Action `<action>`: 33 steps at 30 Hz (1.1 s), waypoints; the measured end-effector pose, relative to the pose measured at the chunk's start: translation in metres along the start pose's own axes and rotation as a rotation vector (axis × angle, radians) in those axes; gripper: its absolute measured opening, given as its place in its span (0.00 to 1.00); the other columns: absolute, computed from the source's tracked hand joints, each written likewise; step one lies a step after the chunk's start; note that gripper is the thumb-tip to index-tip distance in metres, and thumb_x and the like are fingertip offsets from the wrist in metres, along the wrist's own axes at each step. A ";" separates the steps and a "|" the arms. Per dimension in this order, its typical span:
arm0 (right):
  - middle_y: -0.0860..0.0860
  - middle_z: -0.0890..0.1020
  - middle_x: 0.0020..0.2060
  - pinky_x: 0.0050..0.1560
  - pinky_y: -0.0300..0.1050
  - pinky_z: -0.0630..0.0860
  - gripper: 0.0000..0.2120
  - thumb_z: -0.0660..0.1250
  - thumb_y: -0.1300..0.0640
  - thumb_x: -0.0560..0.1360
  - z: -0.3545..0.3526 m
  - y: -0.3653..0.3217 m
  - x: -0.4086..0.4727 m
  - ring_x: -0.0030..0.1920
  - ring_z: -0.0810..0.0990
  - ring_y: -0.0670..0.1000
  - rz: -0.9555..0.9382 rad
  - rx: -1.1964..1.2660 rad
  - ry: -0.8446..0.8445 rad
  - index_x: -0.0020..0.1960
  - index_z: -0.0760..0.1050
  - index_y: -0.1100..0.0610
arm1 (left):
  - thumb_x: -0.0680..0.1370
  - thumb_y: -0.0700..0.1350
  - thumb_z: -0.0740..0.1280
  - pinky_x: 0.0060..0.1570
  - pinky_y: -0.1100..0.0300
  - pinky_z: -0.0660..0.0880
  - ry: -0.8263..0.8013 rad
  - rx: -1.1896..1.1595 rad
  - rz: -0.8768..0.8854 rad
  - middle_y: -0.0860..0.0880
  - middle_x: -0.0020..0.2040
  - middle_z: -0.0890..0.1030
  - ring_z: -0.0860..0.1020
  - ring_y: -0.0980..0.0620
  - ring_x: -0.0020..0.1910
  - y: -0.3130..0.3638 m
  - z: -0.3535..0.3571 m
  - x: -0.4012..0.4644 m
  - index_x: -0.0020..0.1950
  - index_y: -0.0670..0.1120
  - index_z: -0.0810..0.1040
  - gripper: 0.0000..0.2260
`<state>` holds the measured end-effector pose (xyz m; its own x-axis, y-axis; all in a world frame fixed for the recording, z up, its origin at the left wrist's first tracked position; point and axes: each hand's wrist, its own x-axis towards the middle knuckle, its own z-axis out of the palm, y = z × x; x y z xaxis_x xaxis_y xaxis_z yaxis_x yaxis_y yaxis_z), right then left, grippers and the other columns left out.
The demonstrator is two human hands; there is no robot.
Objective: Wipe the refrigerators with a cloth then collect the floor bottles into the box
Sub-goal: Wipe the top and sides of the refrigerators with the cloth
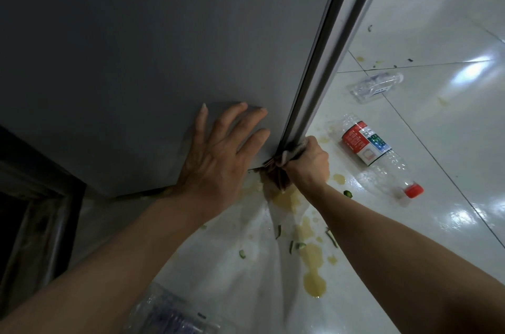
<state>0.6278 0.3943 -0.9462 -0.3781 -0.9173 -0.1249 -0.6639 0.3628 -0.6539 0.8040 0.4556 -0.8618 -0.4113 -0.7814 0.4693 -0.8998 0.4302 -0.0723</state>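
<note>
Head view showed the grey refrigerator filling the upper left, its silver door edge running down to the white tiled floor. Left hand lay flat on the side panel, fingers straight and spread. Right hand gripped a brownish cloth against the bottom of that edge, fingers curled tight around it. A red-labelled bottle and a clear bottle lay on the floor nearby, another crushed bottle near the bottom, among yellow spills.
</note>
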 end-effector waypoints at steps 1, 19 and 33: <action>0.51 0.76 0.40 0.37 0.49 0.76 0.19 0.73 0.49 0.68 -0.003 -0.001 -0.001 0.40 0.76 0.55 -0.016 -0.031 0.013 0.51 0.67 0.53 | 0.66 0.35 0.68 0.65 0.35 0.54 -0.009 0.014 0.006 0.46 0.70 0.70 0.61 0.45 0.69 0.000 -0.004 0.002 0.62 0.45 0.75 0.24; 0.52 0.78 0.42 0.41 0.55 0.79 0.23 0.75 0.53 0.64 -0.153 -0.124 -0.033 0.43 0.78 0.56 -0.331 0.156 0.300 0.52 0.67 0.54 | 0.74 0.40 0.48 0.69 0.39 0.40 -0.029 0.202 -0.007 0.48 0.78 0.43 0.43 0.50 0.76 -0.009 -0.125 0.071 0.75 0.47 0.55 0.28; 0.54 0.79 0.44 0.47 0.57 0.78 0.24 0.76 0.54 0.63 -0.256 -0.215 -0.045 0.46 0.78 0.59 -0.503 0.417 0.418 0.54 0.69 0.56 | 0.73 0.40 0.58 0.69 0.39 0.38 0.024 0.271 -0.042 0.46 0.77 0.45 0.46 0.51 0.76 -0.001 -0.210 0.125 0.75 0.47 0.52 0.31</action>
<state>0.6227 0.3991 -0.6090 -0.3625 -0.7871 0.4991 -0.5541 -0.2486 -0.7944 0.7836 0.4525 -0.6177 -0.3725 -0.7837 0.4971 -0.9233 0.2589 -0.2838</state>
